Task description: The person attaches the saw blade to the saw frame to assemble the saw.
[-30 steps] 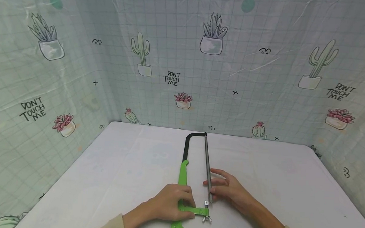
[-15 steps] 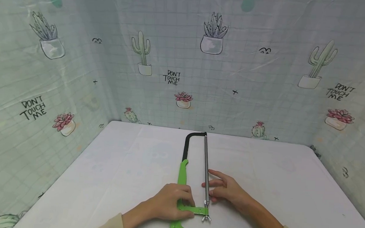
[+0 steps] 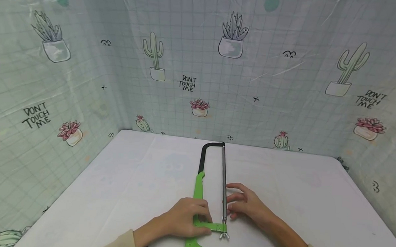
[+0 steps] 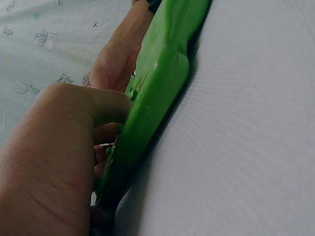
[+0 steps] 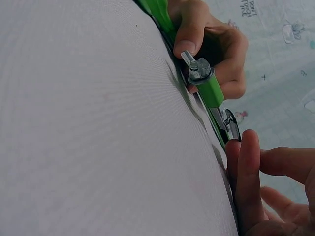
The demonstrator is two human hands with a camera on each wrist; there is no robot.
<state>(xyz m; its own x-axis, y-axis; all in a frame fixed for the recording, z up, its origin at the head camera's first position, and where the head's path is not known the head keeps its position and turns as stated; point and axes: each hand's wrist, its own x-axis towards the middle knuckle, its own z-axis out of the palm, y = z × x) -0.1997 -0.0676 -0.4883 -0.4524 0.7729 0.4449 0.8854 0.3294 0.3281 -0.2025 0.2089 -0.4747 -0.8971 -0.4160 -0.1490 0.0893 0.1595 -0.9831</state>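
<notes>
A hacksaw with a green and black frame (image 3: 198,189) lies on the white table, its handle toward the near edge. My left hand (image 3: 188,217) grips the green frame near the cross arm (image 3: 218,227), fingers curled over it. The grey blade (image 3: 224,179) runs from the black far end down to the metal blade holder (image 5: 219,118) by the green arm. Beyond that arm is a silver wing nut (image 3: 224,235). My right hand (image 3: 247,205) is beside the blade's near half, its loosely bent fingers at the blade's right edge. In the right wrist view, fingertips (image 5: 249,140) are close to the holder.
The white table (image 3: 143,179) stretches to both sides of the saw. A cactus-print curtain (image 3: 200,65) stands behind the table and along its left and right sides.
The blade's near end has shifted left, from beside the holder onto it. My right hand's fingers have drawn slightly back from the blade. My left hand keeps its grip on the frame.
</notes>
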